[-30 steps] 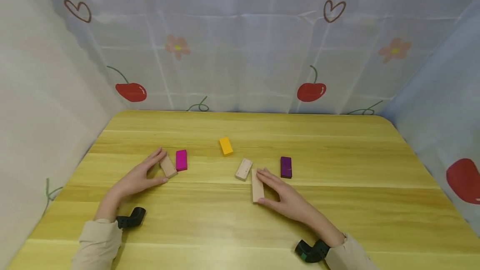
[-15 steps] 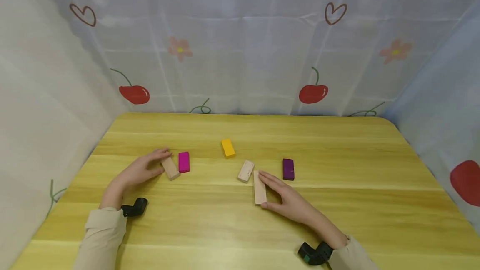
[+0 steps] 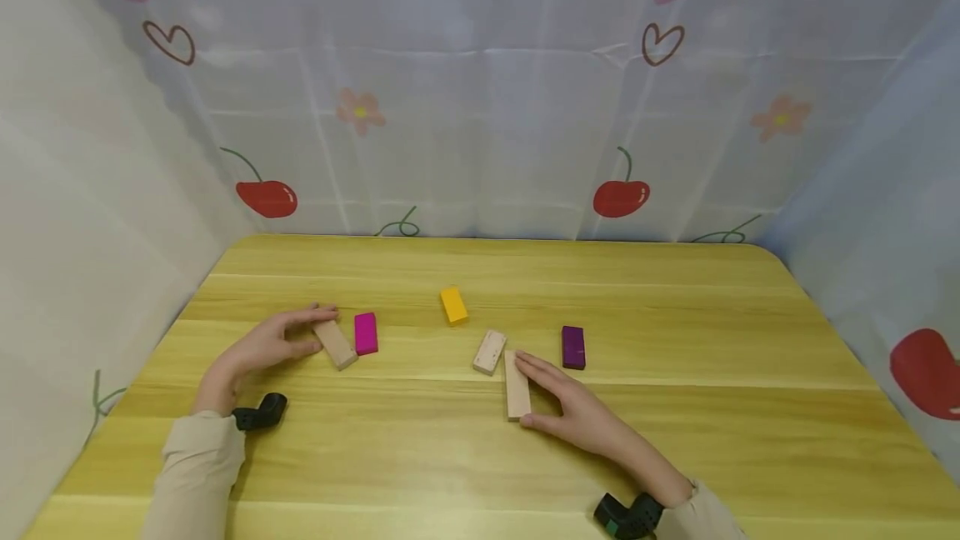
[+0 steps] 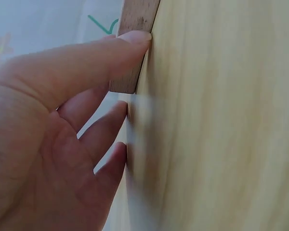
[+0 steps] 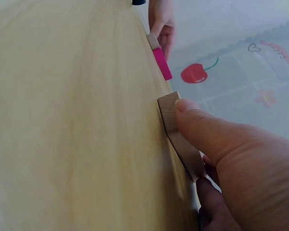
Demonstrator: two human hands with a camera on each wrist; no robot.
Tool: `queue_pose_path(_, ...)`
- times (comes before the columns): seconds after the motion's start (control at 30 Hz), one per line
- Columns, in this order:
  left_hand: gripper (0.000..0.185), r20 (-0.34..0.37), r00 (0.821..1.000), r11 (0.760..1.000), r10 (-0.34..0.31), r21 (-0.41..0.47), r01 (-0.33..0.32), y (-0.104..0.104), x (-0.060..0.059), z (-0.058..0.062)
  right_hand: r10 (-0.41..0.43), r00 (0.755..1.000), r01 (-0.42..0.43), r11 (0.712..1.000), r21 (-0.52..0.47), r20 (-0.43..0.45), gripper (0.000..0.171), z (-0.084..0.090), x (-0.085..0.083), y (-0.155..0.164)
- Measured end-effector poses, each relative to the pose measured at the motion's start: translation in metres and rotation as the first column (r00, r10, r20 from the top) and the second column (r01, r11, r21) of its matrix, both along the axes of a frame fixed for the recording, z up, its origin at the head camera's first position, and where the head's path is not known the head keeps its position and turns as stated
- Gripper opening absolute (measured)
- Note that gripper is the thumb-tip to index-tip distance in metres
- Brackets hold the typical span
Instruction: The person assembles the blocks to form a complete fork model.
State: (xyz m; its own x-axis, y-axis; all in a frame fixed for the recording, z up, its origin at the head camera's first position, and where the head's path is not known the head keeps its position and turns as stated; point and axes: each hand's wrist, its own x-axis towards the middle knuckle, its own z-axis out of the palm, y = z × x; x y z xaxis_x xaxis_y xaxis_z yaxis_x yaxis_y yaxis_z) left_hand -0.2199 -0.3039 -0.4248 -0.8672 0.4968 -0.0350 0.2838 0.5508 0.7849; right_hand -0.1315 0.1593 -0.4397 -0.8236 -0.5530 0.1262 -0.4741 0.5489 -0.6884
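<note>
My left hand [image 3: 266,344] pinches a plain wooden block [image 3: 337,346], thumb on its near side and fingers over its far end. The block lies flat and slanted, its near corner close to a magenta block [image 3: 366,333]. In the left wrist view, the thumb presses that wooden block [image 4: 136,17] while the lower fingers spread behind it. My right hand [image 3: 581,411] grips a longer plain wooden block [image 3: 517,390] lengthwise, thumb at the near end, fingertips at the far end. Just left of its far end lies a short, speckled wooden block [image 3: 490,352].
An orange-yellow block [image 3: 453,306] lies farther back near the middle. To the right of the right fingertips is a purple block [image 3: 573,347]. The wooden table [image 3: 420,457] ends at a printed curtain [image 3: 480,132], with pale cloth at both sides.
My left thumb has shifted from the near end of its block to the side, and the hand sits flatter. My right hand keeps its grip. The head view has tilted slightly.
</note>
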Motion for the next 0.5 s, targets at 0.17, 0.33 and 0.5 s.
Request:
queue_pose_path(0.17,0.046,0.000,0.999,0.998,0.044,-0.039,-0.044,-0.007,0.006,0.000,0.005,1.000,-0.005,1.000,0.012,0.006,0.072,-0.002,0.001,-0.001)
queue_pose_path(0.33,0.045,-0.008,0.996,0.995,0.087,-0.045,-0.087,-0.013,0.010,0.002,-0.001,1.000,0.001,1.000,0.003,0.003,0.072,-0.002,0.000,-0.001)
queue_pose_path(0.5,0.045,-0.021,0.993,0.992,0.114,-0.046,-0.114,-0.014,0.010,0.002,-0.014,1.000,0.014,1.000,0.010,-0.003,0.072,-0.001,-0.001,0.001)
